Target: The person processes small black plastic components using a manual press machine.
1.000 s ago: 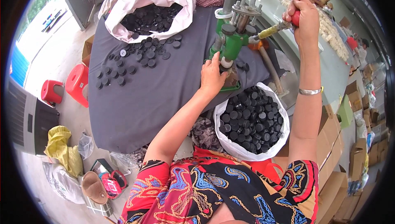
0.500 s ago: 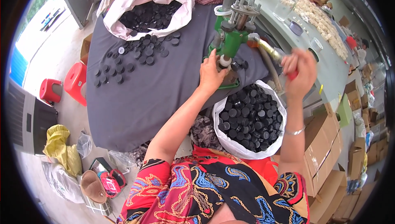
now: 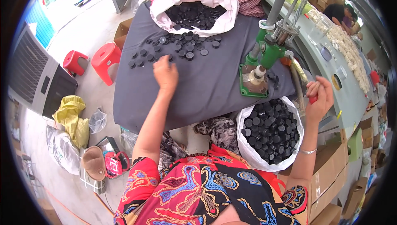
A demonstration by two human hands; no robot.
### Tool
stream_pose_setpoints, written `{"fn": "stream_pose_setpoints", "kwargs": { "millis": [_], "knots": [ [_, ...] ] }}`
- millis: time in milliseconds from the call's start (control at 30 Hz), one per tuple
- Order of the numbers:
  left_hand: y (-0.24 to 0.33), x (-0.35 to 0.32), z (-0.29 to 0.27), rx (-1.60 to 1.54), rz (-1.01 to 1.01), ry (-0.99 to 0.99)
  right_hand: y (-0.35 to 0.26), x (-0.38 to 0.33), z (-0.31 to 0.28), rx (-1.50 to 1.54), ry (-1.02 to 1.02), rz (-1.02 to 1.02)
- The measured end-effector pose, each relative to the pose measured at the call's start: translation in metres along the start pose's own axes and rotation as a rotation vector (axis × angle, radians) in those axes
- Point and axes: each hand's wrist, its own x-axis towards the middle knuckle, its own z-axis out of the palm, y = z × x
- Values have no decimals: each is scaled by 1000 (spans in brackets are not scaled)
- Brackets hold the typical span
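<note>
Head view: holds left hand (image 3: 166,76) at the near edge of the loose black caps (image 3: 190,55) on grey cloth (image 3: 190,90), cannot tell whether pinching one; curls right hand (image 3: 321,101) around the red knob (image 3: 313,100) on the lever (image 3: 298,69), well right of those caps.

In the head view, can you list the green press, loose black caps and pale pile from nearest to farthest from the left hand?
From the left hand:
1. Loose black caps, at its fingertips.
2. Green press, to its right.
3. Pale pile, farther right, beyond the press.
</note>
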Motion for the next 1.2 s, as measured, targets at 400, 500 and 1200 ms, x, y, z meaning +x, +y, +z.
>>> {"fn": "stream_pose_setpoints", "kwargs": {
  "millis": [400,500,1200],
  "knots": [
    [-78,5,-5,316,-150,-211,-11,127,26,27,-61,253],
    [-66,6,-11,286,-211,-217,-11,132,28,36,-91,261],
    [219,-52,65,-534,152,-532,-1,153,28,-6,-61,279]
  ]
}}
